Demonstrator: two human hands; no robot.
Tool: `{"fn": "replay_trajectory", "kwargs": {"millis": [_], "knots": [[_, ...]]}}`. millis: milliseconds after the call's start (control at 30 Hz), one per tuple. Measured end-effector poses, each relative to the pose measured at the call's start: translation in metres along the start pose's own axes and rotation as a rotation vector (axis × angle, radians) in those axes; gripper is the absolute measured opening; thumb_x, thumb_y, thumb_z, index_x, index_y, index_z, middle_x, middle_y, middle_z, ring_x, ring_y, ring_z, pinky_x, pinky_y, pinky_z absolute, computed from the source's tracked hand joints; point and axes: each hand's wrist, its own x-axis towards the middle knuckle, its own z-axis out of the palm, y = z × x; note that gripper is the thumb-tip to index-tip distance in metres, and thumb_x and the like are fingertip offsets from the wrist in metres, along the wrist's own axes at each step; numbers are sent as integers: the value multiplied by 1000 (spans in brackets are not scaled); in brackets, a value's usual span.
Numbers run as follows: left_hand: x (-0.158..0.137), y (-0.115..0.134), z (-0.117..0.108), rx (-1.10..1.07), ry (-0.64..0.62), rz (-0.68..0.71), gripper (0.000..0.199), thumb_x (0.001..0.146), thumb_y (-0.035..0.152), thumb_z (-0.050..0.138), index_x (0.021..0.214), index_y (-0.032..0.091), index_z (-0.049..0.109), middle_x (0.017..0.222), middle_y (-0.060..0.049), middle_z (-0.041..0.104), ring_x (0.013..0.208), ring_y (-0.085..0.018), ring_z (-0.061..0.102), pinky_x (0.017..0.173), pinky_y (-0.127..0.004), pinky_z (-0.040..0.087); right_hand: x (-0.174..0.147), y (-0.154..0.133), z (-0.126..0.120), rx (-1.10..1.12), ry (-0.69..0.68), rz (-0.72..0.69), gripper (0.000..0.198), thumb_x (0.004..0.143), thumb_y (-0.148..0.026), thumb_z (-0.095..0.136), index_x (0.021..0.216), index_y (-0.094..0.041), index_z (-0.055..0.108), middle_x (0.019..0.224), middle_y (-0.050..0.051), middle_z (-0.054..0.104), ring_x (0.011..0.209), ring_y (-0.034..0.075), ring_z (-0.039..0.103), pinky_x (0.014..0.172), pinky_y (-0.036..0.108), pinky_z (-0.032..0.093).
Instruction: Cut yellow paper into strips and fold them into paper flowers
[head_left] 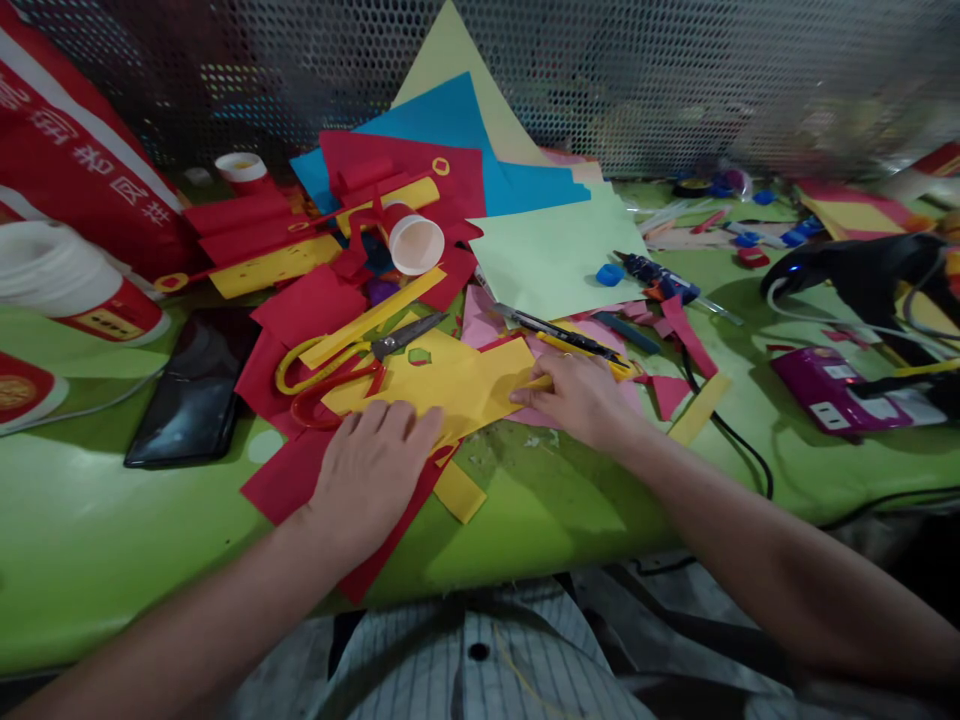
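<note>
My left hand (375,465) lies flat with its fingers resting on the near left part of a yellow paper strip (480,385). At the strip's right end, the fingers of my right hand (585,395) pinch the edge of the paper. Just beyond my left hand are scissors (409,335) with yellow and orange-red handles. A black utility knife (555,328) lies right behind my right hand. Red paper (289,480) sticks out from beneath my left hand, and a small yellow piece (459,492) lies close to the table's near edge.
Red, blue and pale green sheets (559,250) pile up at the back, with a tipped paper cup (416,245) on them. A phone (195,385) and stacked cups (75,285) stand left. Right are a glue gun (660,275), a purple power strip (832,390) and cables. Perforated metal (675,90) borders the back.
</note>
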Motion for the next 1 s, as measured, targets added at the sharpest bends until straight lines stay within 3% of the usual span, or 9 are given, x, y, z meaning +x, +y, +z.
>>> {"fn": "replay_trajectory", "kwargs": {"millis": [67, 133, 267, 367, 533, 633, 800, 900, 1000], "knots": [[1, 1, 1, 29, 81, 143, 41, 87, 13, 41, 123, 31, 49, 99, -7, 59, 86, -24, 55, 68, -35, 41, -1, 2, 3, 12, 45, -4, 21, 74, -39, 64, 79, -19, 59, 77, 6, 67, 77, 24, 61, 65, 32, 36], [4, 3, -1, 36, 87, 237, 43, 86, 12, 43, 124, 32, 49, 92, -7, 58, 83, -24, 54, 66, -35, 40, -3, 4, 6, 20, 90, -19, 24, 74, -39, 64, 84, -19, 57, 80, 6, 67, 80, 25, 61, 67, 33, 38], [10, 12, -9, 4, 2, 246, 34, 85, 11, 44, 115, 20, 57, 77, -7, 56, 81, -23, 53, 62, -33, 39, -6, 4, 10, -39, 180, -45, 29, 77, -42, 60, 92, -18, 55, 87, 8, 66, 81, 27, 60, 70, 37, 39], [15, 22, -12, -37, -45, 224, 31, 86, 8, 38, 105, 14, 62, 81, -8, 58, 80, -22, 53, 60, -32, 40, -13, -2, 7, -158, 272, -94, 29, 80, -40, 57, 96, -16, 58, 96, 13, 65, 88, 29, 59, 75, 40, 39], [18, 39, -5, -127, -46, 247, 26, 83, 6, 41, 90, 7, 66, 92, -13, 60, 87, -24, 54, 70, -35, 46, -39, -19, 6, -209, 331, -543, 24, 87, -17, 44, 97, -16, 65, 108, 10, 65, 100, 23, 56, 88, 38, 39], [17, 47, -1, -154, 3, 201, 27, 81, 7, 41, 96, 4, 63, 89, -15, 60, 88, -25, 55, 71, -35, 48, -52, -25, 12, -204, 276, -672, 31, 87, -14, 40, 107, -12, 64, 113, 12, 64, 107, 23, 55, 95, 38, 38], [8, 53, 7, -96, 31, 142, 34, 82, 9, 38, 106, -1, 59, 100, -22, 62, 93, -27, 59, 72, -36, 52, -54, -25, 13, -163, 78, -605, 37, 88, -25, 41, 118, -11, 58, 122, 14, 59, 115, 23, 53, 99, 41, 38], [0, 53, 13, -11, 87, 161, 40, 81, 11, 39, 115, -3, 55, 114, -27, 59, 102, -30, 60, 78, -38, 52, -51, -22, 8, -142, 45, -551, 38, 90, -25, 38, 122, -13, 54, 121, 13, 60, 112, 22, 56, 102, 46, 34], [-9, 51, 19, 13, 213, 167, 41, 82, 13, 38, 115, -4, 56, 115, -27, 60, 104, -31, 60, 84, -37, 52, -48, -15, 7, -145, 67, -489, 40, 91, -26, 34, 123, -12, 53, 118, 13, 61, 108, 22, 59, 104, 48, 31]]}}
